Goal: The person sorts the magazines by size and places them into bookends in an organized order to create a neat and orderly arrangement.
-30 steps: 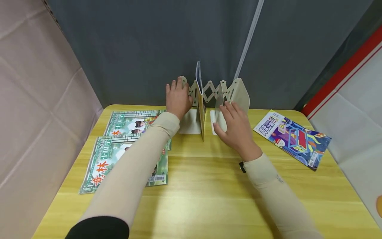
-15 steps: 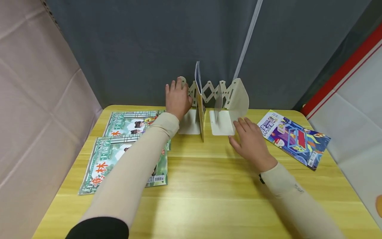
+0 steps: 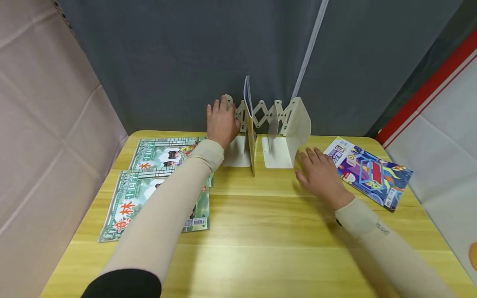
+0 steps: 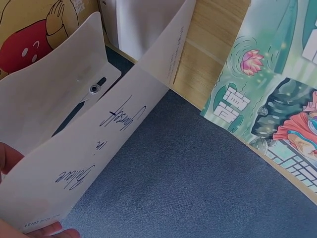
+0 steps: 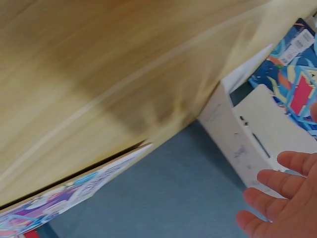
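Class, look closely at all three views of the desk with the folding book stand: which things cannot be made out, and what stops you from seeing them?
- Lower green magazine, head view: the left sleeve covers its middle.
- Upright book in the book stand, head view: edge-on, cover unreadable.
- Left hand, left wrist view: cut off by the frame's corner.
- Table, right wrist view: blurred.
- Blue magazine, head view: title too small.

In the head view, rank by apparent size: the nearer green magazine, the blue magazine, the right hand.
1. Nearer green magazine, though the left arm covers part of it.
2. Blue magazine.
3. Right hand, clearly smallest.
The green one lies nearer the camera, so its lead is unsure.
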